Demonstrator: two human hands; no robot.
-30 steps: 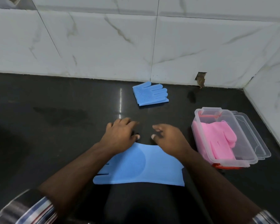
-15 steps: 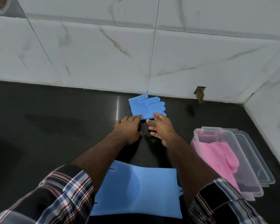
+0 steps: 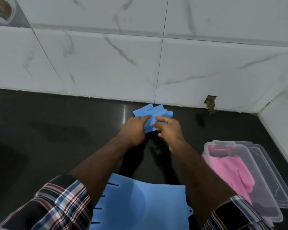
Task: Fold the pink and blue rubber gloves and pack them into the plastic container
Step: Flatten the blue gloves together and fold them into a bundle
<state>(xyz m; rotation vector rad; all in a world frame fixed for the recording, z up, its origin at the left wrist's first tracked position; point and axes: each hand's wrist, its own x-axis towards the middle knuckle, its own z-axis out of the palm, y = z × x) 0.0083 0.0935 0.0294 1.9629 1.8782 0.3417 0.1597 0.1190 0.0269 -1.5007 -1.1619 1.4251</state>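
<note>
1. While both hands work at the 12 o'clock wall edge, the dark desk (image 3: 48,138) carries everything.
2. Flat blue glove (image 3: 136,203): 6 o'clock.
3. Plastic container (image 3: 276,211), 4 o'clock, holds the pink glove (image 3: 229,170).
4. Small blue glove (image 3: 150,113): pinched by left hand (image 3: 133,131) fingers (image 3: 145,117) and right hand (image 3: 171,131) fingers (image 3: 161,119), partly curled.

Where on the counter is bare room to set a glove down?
The wide dark counter left of the left hand is bare up to the wall. It is crowded on the right, by the plastic container and its lid, and near, where a blue glove lies.
</note>
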